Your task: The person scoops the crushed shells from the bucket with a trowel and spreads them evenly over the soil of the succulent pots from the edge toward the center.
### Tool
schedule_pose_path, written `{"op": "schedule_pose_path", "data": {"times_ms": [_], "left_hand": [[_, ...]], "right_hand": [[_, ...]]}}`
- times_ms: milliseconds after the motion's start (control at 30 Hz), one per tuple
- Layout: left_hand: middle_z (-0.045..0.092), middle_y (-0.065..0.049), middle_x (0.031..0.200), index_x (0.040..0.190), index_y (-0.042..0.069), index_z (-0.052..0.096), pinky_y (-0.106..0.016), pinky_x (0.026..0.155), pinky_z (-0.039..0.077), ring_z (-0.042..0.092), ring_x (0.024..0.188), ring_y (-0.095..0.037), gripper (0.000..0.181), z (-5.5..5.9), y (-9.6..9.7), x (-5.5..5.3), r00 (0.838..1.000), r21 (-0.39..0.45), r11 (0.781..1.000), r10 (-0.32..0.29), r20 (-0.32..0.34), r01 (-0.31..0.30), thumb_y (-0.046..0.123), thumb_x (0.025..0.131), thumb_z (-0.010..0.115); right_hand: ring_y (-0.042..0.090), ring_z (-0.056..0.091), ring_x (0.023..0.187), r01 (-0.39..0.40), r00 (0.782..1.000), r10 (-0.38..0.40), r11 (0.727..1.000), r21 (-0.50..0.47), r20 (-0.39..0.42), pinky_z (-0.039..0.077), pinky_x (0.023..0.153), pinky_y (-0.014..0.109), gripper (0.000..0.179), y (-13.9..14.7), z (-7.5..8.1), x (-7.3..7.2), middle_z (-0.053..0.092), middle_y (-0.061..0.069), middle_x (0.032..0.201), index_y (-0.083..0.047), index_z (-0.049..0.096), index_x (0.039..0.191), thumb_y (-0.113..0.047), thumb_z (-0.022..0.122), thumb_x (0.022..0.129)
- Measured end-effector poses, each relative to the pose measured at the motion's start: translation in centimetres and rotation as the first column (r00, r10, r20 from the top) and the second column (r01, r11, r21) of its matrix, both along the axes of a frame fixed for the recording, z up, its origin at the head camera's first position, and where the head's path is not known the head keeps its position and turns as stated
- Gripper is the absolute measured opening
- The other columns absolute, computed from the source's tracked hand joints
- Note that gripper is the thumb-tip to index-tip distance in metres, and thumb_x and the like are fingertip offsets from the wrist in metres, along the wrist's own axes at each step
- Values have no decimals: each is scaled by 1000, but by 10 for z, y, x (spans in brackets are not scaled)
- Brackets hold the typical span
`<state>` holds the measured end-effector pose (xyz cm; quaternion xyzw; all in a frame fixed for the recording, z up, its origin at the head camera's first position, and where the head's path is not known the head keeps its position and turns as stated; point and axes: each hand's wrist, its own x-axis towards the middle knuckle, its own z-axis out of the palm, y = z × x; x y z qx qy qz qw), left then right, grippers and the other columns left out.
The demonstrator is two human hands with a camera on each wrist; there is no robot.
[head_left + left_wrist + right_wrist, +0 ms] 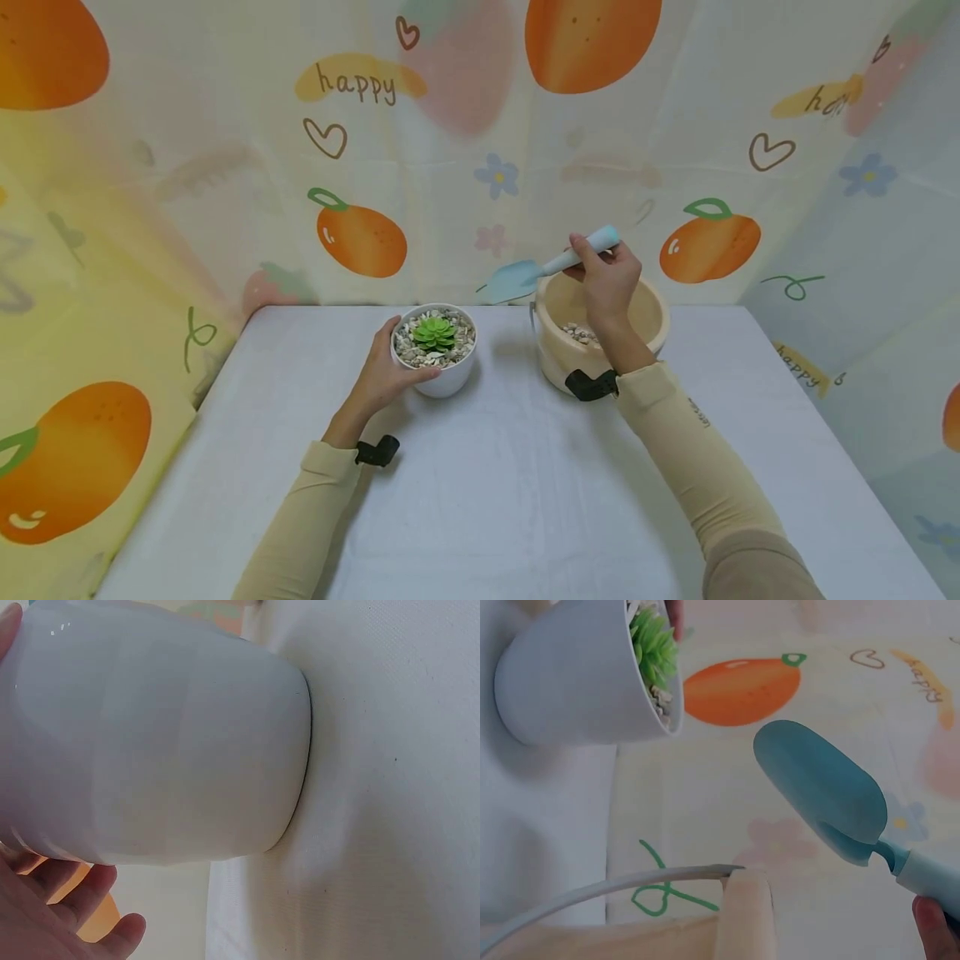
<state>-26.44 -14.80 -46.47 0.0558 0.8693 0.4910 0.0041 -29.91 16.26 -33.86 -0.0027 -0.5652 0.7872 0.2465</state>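
Observation:
A white flowerpot (pixel 448 383) stands upright on the table, with a green succulent (pixel 434 333) set among pebbles. My left hand (pixel 375 375) holds the pot from its left side, thumb at the front of the rim and fingers behind. Up close in the left wrist view, the pot's smooth wall (pixel 165 742) fills much of the frame. My right hand (pixel 611 287) grips a light blue garden trowel (pixel 514 281) by its handle, above a beige bucket (pixel 557 358). The trowel's blade (pixel 821 784) points left toward the pot, and no pebbles show on it.
Some pebbles (pixel 579 333) lie at the bottom of the bucket, which has a grey handle (pixel 615 885) at its side. A white cloth (pixel 480 500) covers the table. Printed curtains (pixel 450 167) hang behind and at both sides.

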Motion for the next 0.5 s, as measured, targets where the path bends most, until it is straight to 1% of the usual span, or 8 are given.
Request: {"op": "schedule_pose_path", "data": {"times_ms": [167,333,500], "left_hand": [[22,-17,157,155,12,14,-58,116,26,27,144,-33,117,-1,-1,0,1000,17,1000,-1,-3,1,43,68,87],[22,-17,157,155,12,14,-58,116,26,27,144,-33,117,0,0,1,1000,18,1000,4,-3,-4,42,69,87],[22,-18,157,155,12,13,-58,116,26,27,145,-34,117,-1,0,1,1000,8,1000,1,-8,-1,42,69,87]], "right_hand": [[14,72,62,8,1000,-8,1000,-8,-8,59,60,27,13,7,3,0,73,3,75,-4,66,86,-11,77,83],[16,71,60,16,1000,-17,999,-30,-17,59,58,29,11,15,6,-1,73,11,74,-3,66,84,-9,76,83],[15,72,60,31,999,-31,999,-37,-6,59,58,28,13,25,8,0,73,7,74,-4,64,83,-10,76,84]]}}
